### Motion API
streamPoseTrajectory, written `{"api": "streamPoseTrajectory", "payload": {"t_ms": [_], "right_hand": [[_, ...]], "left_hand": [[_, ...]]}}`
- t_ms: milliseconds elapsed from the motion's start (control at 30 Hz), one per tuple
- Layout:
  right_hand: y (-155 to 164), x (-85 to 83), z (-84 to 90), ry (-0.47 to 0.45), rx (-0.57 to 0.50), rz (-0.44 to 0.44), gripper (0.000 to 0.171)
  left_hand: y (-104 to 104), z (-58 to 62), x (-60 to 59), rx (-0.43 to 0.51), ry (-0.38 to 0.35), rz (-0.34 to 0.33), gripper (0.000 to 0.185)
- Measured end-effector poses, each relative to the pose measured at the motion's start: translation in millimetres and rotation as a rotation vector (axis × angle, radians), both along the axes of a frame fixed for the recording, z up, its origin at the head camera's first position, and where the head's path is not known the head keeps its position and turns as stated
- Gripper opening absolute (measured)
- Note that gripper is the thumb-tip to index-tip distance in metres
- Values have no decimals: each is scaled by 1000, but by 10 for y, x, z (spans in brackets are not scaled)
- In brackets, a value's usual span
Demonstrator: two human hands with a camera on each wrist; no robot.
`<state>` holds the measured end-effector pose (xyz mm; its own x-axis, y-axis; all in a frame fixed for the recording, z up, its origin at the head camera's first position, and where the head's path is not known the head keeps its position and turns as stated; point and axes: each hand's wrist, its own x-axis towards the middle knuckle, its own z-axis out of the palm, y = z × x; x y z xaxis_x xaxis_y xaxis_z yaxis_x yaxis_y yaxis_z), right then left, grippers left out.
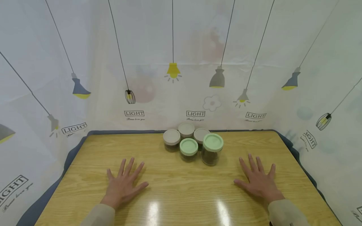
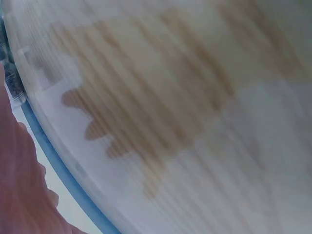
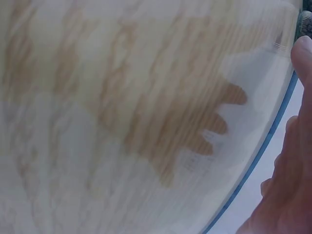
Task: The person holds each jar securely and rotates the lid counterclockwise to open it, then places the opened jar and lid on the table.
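Note:
Palm down over the wooden tabletop, my left hand (image 1: pixel 123 185) has its fingers spread and holds nothing. My right hand (image 1: pixel 258 183) mirrors it on the other side, fingers spread. Whether either palm touches the wood I cannot tell. Between and beyond the hands stand lidded glass jars: a taller one with a green lid (image 1: pixel 212 142), a small one with a green lid (image 1: pixel 188 147), and three with greyish lids (image 1: pixel 171 137) behind and beside them. Their contents look dark and are hard to make out. Each wrist view shows its hand at the outer edge, above the glossy tabletop.
The wooden table (image 1: pixel 169 194) has a dark blue border along its back and sides. White cloth walls (image 1: pixel 158 40) printed with hanging lamps enclose it on three sides. The jars stand close together near the back edge.

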<state>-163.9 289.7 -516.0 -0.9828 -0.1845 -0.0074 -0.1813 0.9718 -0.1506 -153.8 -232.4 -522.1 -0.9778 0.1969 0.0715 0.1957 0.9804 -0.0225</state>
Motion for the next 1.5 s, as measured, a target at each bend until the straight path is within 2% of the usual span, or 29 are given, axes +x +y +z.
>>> {"api": "streamPoseTrajectory", "payload": {"t_ms": [267, 400, 500, 600, 733, 933, 1033, 1300, 1500], "right_hand": [[48, -35, -10, 0, -24, 9, 90], [81, -61, 19, -17, -9, 23, 91], [81, -64, 103, -36, -1, 33, 90], [56, -48, 223, -63, 11, 43, 90], [28, -52, 353, -95, 27, 78, 86], [-26, -114, 574, -237, -11, 114, 79], [-77, -128, 672, -296, -45, 132, 73], [-266, -134, 801, -382, -108, 184, 58], [-414, -148, 833, -365, -129, 238, 50]], "left_hand": [[6, 29, -17, -21, 11, -22, 81], [10, 70, -29, 1, 5, -50, 80], [24, 132, -40, 32, -7, -78, 77], [62, 249, -55, 56, -30, -97, 73], [136, 430, -88, 70, -103, -97, 63], [238, 601, -161, 112, -279, -83, 55], [295, 674, -184, 149, -336, -82, 55], [415, 796, -264, 237, -427, -73, 55], [487, 840, -357, 265, -439, -71, 54]]}}
